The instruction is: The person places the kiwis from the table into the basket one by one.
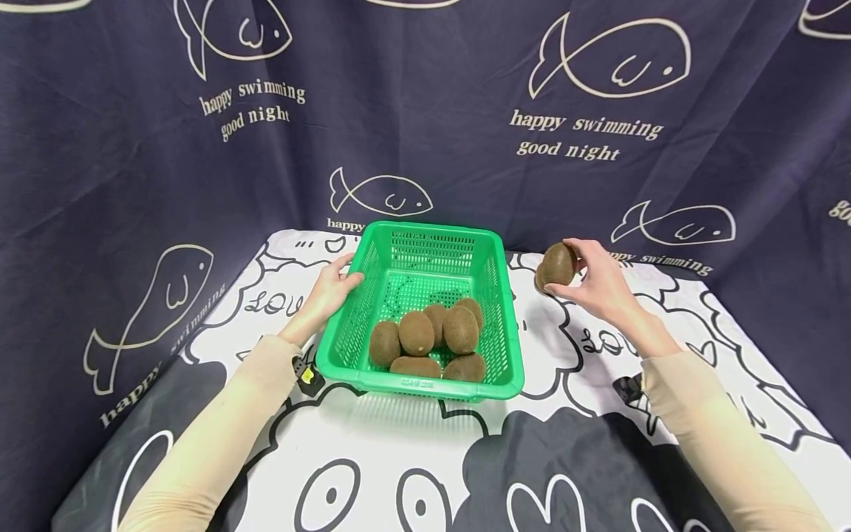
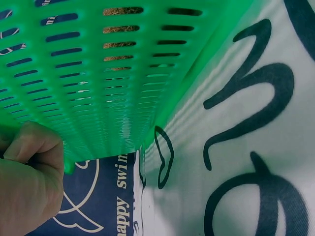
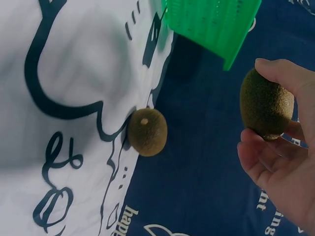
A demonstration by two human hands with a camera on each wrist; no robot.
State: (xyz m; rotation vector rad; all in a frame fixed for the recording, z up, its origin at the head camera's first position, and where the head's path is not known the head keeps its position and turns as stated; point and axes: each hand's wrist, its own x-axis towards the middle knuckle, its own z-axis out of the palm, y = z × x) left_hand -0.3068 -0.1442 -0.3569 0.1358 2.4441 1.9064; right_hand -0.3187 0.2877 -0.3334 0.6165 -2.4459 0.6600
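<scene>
A green plastic basket (image 1: 425, 380) with slotted walls stands in the middle of the table, several brown kiwis (image 1: 417, 333) grouped in its near half. At the basket's left rim, my left hand (image 1: 330, 290) grips the edge, thumb on the inner side; the left wrist view shows its curled fingers (image 2: 39, 142) against the slotted wall. To the right of the basket, my right hand (image 1: 601, 284) pinches a kiwi (image 3: 266, 105) between thumb and fingers, raised above the table. Another kiwi (image 3: 147, 132) lies on the cloth below it, partly hidden behind the held one in the head view.
A white tablecloth (image 1: 399, 436) with black drawings and lettering covers the table. Behind it and at both sides hangs a dark blue curtain (image 1: 465, 148) printed with fish and words. Its lower part borders the table's far edge, close behind the basket.
</scene>
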